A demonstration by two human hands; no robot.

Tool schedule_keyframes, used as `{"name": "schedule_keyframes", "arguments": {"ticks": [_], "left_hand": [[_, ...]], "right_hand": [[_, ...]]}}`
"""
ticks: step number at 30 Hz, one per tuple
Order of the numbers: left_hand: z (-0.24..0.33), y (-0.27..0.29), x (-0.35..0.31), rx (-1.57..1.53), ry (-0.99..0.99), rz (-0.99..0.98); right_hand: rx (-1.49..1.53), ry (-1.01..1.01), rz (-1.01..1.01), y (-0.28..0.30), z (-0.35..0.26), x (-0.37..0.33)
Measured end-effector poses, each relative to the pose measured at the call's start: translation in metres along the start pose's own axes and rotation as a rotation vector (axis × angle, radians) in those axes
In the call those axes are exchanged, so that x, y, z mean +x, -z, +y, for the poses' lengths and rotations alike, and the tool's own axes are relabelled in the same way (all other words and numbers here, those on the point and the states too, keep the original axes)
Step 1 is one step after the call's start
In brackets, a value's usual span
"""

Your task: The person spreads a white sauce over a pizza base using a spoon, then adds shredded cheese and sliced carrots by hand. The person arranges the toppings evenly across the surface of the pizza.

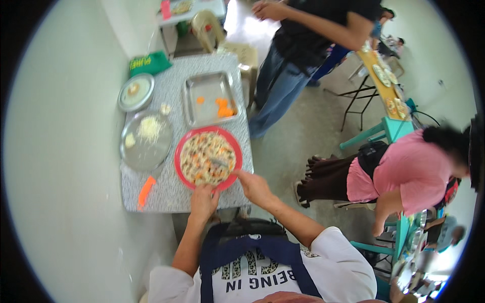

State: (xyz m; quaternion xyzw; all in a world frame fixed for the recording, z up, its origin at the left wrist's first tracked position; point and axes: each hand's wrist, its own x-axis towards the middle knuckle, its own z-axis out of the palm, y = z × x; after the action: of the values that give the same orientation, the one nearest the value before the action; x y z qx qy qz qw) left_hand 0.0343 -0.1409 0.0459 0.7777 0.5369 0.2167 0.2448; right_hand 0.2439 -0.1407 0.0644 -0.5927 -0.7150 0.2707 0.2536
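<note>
A round pizza (199,156) with orange, dark and pale bits on top lies on a red plate (178,164) near the table's front right corner. My left hand (204,203) holds the near rim of this plate, fingers and thumb at its edge. At the plate's right side my right hand (256,189) is closed. A thin grey utensil (218,162) reaches from its fingertips over the pizza; its exact kind is too blurred to tell. Left of the plate, a round metal tray (134,159) carries grated white cheese (150,129) and a small pale chunk (130,140).
Behind the plate sits a rectangular metal pan (191,108) with orange pieces. A lidded container (136,92), a green packet (150,64) and an orange knife-like item (146,193) share the speckled table (172,202). A wall is close at left; people stand ahead and to the right.
</note>
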Motion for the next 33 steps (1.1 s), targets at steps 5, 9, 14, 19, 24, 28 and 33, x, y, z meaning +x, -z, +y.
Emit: {"name": "schedule_keyframes", "arguments": {"ticks": [5,9,14,19,24,28,33], "left_hand": [[0.028,0.028,-0.002,-0.338,0.019,0.453],[-0.030,0.006,0.004,-0.081,-0.003,0.046],[-0.021,0.029,0.016,-0.238,0.090,0.180],[-0.047,0.027,0.023,-0.275,0.181,0.071],[-0.074,0.041,0.034,-0.287,0.263,0.136],[-0.082,0.062,0.052,-0.256,0.291,0.216],[-0.111,0.058,0.066,-0.165,0.271,0.223]], "right_hand": [[0.235,0.112,0.247,0.016,-0.055,0.003],[-0.026,0.062,0.102,-0.028,-0.015,0.011],[0.213,0.004,0.303,-0.011,-0.049,0.026],[-0.015,-0.044,0.205,-0.014,-0.027,0.032],[-0.060,-0.084,0.208,-0.008,-0.021,0.041],[0.001,-0.022,0.334,0.006,-0.044,0.046],[-0.221,-0.080,0.132,-0.016,-0.020,0.056]]}}
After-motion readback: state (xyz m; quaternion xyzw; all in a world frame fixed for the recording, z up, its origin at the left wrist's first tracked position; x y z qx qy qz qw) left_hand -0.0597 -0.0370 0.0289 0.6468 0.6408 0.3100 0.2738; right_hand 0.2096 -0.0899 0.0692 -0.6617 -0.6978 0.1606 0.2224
